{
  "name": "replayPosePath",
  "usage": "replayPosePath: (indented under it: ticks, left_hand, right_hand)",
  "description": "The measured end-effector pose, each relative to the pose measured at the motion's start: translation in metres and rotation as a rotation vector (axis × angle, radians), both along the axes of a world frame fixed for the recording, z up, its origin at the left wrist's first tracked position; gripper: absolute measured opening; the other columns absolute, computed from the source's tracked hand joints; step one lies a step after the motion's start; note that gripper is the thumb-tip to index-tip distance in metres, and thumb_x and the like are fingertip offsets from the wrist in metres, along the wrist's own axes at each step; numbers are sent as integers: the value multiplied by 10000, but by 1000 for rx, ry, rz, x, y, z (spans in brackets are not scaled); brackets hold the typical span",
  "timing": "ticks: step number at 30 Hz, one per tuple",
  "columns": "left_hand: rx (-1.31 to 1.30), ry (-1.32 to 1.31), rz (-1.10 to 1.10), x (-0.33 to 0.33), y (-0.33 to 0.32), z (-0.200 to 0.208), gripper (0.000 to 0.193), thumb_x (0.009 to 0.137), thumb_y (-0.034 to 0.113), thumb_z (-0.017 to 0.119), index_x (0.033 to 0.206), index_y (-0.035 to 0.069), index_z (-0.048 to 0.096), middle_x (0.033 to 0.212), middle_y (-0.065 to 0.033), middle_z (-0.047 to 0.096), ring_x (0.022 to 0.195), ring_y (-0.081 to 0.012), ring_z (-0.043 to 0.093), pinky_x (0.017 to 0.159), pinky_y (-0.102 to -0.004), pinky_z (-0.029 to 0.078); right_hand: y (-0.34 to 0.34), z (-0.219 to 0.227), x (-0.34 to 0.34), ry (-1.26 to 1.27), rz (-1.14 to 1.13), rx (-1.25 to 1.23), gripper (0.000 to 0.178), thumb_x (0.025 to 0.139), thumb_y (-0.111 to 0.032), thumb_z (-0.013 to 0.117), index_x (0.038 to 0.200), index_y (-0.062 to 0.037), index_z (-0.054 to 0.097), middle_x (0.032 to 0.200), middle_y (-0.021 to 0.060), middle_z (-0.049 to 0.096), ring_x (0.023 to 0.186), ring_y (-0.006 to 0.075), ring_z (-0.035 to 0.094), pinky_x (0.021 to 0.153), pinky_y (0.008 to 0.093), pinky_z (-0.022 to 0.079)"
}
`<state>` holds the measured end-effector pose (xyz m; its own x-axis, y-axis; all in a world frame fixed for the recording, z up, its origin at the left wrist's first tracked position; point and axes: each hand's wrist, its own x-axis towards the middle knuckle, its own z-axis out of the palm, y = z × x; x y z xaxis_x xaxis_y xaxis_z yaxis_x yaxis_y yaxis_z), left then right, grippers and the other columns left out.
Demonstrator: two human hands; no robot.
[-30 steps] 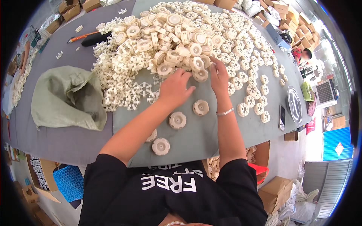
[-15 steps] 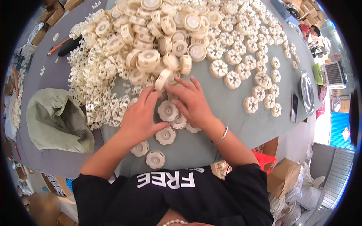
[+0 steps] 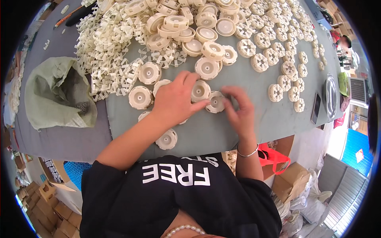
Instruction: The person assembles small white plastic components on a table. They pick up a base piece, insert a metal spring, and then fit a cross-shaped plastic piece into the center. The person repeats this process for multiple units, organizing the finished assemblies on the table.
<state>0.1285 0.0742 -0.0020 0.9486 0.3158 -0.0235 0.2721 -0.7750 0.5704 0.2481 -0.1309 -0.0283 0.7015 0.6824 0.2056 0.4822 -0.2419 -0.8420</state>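
Observation:
My left hand curves its thumb and fingers around the edge of a round cream plastic cap lying face up on the table. Close to its right, my right hand has thumb and fingers apart beside another cap, the thumb at that cap's rim. Several similar caps lie around my left hand, among them one cap to its left and another nearer me. Part of a cap under my left hand is hidden. Beyond both hands rises a heap of caps.
Small white plastic clips are piled at the left, beside an open green sack. Slotted round pieces spread over the right side. A phone and a clear oval tray lie near the right edge. Below stands a cardboard box.
The cap that both hands held upright by the heap is no longer raised. My hands have come apart, the right one moving rightward. The view has shifted, and more of the loose caps show.

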Motion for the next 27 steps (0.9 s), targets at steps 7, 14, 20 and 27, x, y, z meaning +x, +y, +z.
replayPosePath:
  ticks: [7,14,20,27]
  left_hand:
    - [173,51,3,-9,22,13,657,810,459,847,1306,104,602,1255,-118,611,1034,-337,712,836,-452,593]
    - [48,67,26,43,1,12,741,770,430,879,1376,111,595,1295,-114,593,1078,-345,697,853,-454,596]
    - [-65,131,-317,-10,-20,14,726,773,433,884,1378,149,601,1311,-74,564,1043,-322,706,813,-442,599]
    - [103,-51,-178,37,9,-1,715,793,429,874,1384,135,600,1320,-70,577,1019,-323,714,809,-450,602]
  right_hand:
    - [23,21,39,-159,-72,63,269,949,-84,744,1215,-52,713,1111,113,767,1077,260,726,948,373,554]
    - [97,7,97,-434,177,69,233,918,-83,748,1148,-77,709,1077,117,736,1042,319,679,878,398,542]
    - [16,4,39,-177,107,57,261,912,-14,737,1167,-56,702,1146,122,706,1018,307,685,874,395,554]
    - [-19,6,18,-48,-60,115,330,880,13,763,1198,-59,708,1126,103,721,981,245,693,851,374,565]
